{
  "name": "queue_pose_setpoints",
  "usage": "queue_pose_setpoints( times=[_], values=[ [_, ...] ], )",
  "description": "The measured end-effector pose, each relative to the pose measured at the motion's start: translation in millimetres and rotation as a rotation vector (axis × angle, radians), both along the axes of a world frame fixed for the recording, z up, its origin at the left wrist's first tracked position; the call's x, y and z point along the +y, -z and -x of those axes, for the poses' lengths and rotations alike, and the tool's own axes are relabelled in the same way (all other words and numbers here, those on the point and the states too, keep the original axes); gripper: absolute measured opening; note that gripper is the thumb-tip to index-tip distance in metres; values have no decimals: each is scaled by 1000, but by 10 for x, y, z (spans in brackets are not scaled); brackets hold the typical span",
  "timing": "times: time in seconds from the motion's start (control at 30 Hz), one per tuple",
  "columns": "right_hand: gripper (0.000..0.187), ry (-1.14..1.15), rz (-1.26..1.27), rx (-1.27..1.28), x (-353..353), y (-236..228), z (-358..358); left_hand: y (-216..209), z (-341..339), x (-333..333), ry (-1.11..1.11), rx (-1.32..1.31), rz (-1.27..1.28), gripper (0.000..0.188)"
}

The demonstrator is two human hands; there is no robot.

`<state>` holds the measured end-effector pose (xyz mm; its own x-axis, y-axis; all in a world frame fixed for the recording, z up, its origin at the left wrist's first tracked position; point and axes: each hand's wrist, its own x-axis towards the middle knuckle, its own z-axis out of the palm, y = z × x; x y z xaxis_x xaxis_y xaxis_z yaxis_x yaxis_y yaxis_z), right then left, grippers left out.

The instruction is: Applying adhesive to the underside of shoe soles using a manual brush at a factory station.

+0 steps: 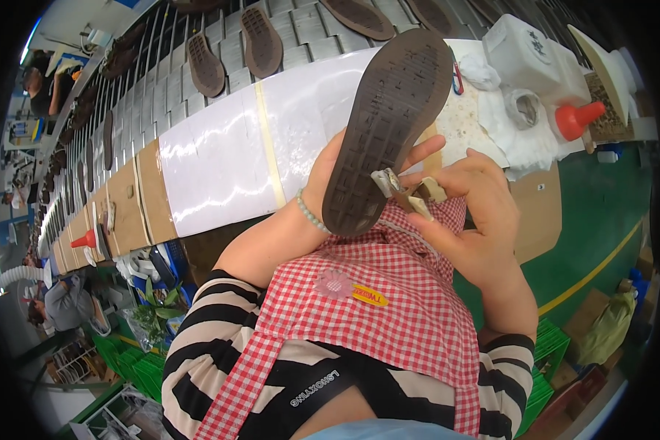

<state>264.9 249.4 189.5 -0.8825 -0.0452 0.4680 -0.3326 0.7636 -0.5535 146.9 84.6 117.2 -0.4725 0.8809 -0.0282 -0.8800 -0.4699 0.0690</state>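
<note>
A dark brown shoe sole (pixel 385 125) is held up in front of my chest, its grooved tread turned toward me. My left hand (pixel 324 172), with a beaded bracelet at the wrist, grips the sole from behind; its fingertips show past the sole's right edge. My right hand (pixel 480 213) is closed, thumb and fingers pinching a small tool wrapped in pale, stained material (pixel 411 192). One end of the wrapped tool touches or nearly touches the sole's lower right edge. The exact kind of tool cannot be made out.
Beyond the white-covered bench (pixel 220 161), more soles (pixel 262 42) lie on a slatted metal conveyor (pixel 301 29). At the right are a white plastic jug (pixel 517 48), a red-capped bottle (pixel 579 119) and a crumpled white cloth (pixel 491 132). Green crates (pixel 554 345) stand low on the right.
</note>
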Motion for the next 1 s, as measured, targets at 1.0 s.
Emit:
queue_pose_setpoints(
  times=[1.0],
  values=[
    [38, 270, 17, 119, 487, 16, 137, 178, -14, -123, 193, 18, -61, 53]
  ],
)
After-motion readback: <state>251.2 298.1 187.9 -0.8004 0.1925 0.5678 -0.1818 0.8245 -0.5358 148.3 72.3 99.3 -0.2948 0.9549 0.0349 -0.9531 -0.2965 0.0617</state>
